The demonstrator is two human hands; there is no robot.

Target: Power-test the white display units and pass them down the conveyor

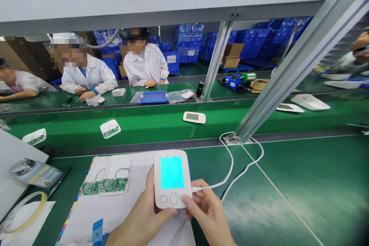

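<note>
A white handheld device [173,177] with a lit cyan screen and several outlined buttons is held up above a white sheet [138,215]. My left hand [151,207] wraps its left side, thumb along the lower edge. Around the lower right corner is my right hand [204,207], its thumb on the right button and the other fingers partly hidden behind. A white cable [213,185] is plugged into the device's right side, close to my right fingers. Left of the device, two open white housings with green circuit boards [113,185] lie on the sheet.
Beyond the bench runs a green conveyor [155,127] carrying a white unit [194,117] and open housings with boards [110,128]. A metal post [288,61] rises at right. Tape roll [43,201] lies at left. Co-workers in white coats [147,63] sit opposite, near a blue tray [153,97].
</note>
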